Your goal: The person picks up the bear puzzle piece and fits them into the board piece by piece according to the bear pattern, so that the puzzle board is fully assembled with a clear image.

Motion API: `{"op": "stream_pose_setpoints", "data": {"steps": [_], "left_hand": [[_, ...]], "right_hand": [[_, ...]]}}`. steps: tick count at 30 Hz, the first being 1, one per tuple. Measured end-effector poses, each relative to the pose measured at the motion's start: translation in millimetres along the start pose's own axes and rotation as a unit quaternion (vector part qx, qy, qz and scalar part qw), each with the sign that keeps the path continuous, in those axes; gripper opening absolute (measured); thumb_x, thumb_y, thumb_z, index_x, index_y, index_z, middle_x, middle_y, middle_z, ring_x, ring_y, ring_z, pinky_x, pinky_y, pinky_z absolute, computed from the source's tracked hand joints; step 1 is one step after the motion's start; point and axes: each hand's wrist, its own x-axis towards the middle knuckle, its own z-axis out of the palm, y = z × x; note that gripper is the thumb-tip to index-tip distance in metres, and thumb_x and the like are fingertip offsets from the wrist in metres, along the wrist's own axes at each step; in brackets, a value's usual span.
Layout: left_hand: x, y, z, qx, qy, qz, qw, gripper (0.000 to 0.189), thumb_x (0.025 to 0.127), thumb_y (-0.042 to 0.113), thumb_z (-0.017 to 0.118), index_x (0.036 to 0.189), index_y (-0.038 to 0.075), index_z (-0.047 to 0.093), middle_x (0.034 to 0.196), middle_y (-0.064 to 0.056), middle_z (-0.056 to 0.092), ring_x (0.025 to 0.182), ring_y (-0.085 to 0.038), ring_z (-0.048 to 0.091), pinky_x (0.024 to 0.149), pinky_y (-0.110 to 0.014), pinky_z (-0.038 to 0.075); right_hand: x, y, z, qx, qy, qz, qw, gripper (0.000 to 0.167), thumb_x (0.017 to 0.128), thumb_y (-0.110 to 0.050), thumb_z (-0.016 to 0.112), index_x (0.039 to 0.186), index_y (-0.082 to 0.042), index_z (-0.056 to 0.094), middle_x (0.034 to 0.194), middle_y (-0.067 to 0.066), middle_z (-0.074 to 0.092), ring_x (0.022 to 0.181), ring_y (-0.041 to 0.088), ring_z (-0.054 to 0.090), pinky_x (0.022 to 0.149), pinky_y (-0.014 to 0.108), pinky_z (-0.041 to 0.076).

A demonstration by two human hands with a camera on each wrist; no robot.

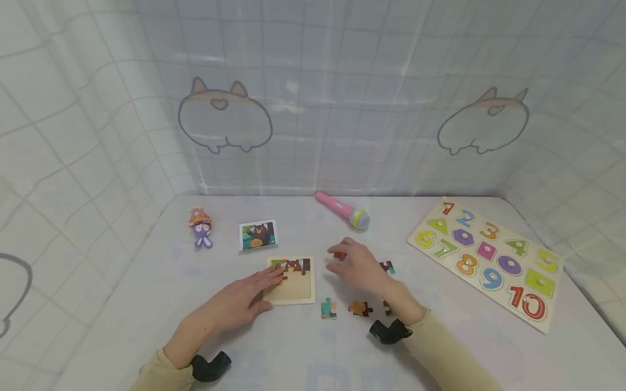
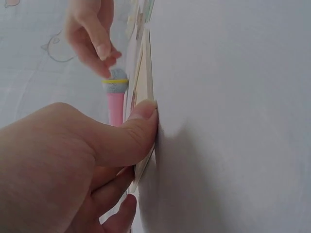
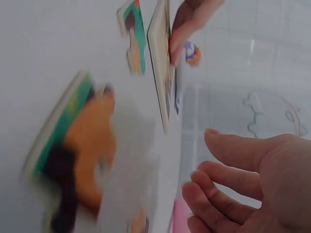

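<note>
At the far left we see a purple doll [image 1: 201, 229] in a pink hat, well apart from the hands. Next comes the left hand [image 1: 242, 300], which grips the left side of the wooden tray [image 1: 293, 292]: its thumb presses the near edge and its fingertips lie over the upper left part. Beyond them we find a bear picture card [image 1: 258, 235]. The tray sits between the two hands, touching the left and apart from the right; bear-face pieces [image 1: 292, 266] fill its top strip, and bare wood shows below. Just beside its lower right corner we have a teal puzzle piece [image 1: 327, 309]. Farther back lies a pink microphone [image 1: 342, 210]. The right hand [image 1: 361, 267] hangs above the surface, thumb and loosely bent fingers apart, with nothing pinched between them. On our side of it rests an orange-and-brown piece [image 1: 361, 309]; another piece [image 1: 388, 308] is partly hidden by the right forearm, and a dark-and-teal one [image 1: 387, 266] lies just right of the hand. At the far right we see a number board [image 1: 481, 277].
</note>
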Motion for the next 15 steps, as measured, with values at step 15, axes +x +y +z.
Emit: {"op": "stream_pose_setpoints", "data": {"steps": [15], "left_hand": [[0.5,1.2,-2.2,-0.007,0.005,0.005,1.0,0.052,0.098,0.031,0.063,0.147,0.018,0.051,0.16,-0.001,0.038,0.146,-0.033,0.036,0.111,-0.059,0.039]], "right_hand": [[-36.5,48.1,-35.1,0.008,0.025,0.003,0.9996,0.028,0.091,-0.017,0.074,0.116,-0.004,0.072,0.098,0.005,0.063,0.089,0.02,0.058,0.071,0.028,0.051]]}}
